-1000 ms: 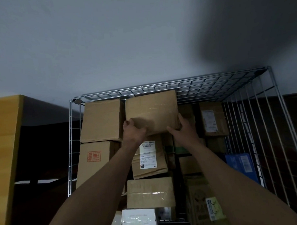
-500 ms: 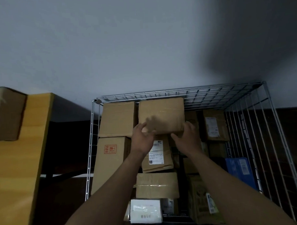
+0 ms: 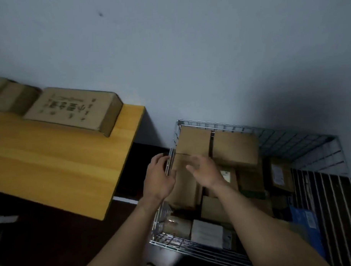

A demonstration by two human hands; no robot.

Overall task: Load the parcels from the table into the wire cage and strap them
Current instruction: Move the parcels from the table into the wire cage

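- Now that the plain brown cardboard parcel (image 3: 235,148) tops the stack in the silver wire cage (image 3: 302,148), your left hand (image 3: 159,180) and right hand (image 3: 205,171) have let go.
- Fetch the printed cardboard box (image 3: 70,108) off the yellow wooden counter (image 3: 62,160).

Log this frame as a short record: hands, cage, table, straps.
left hand: open, empty, at the cage's left wall
right hand: open, empty, in front of the stacked parcels
wire cage: stacked parcels reach nearly to its rim
table: printed box and plain box left to load
straps: none visible
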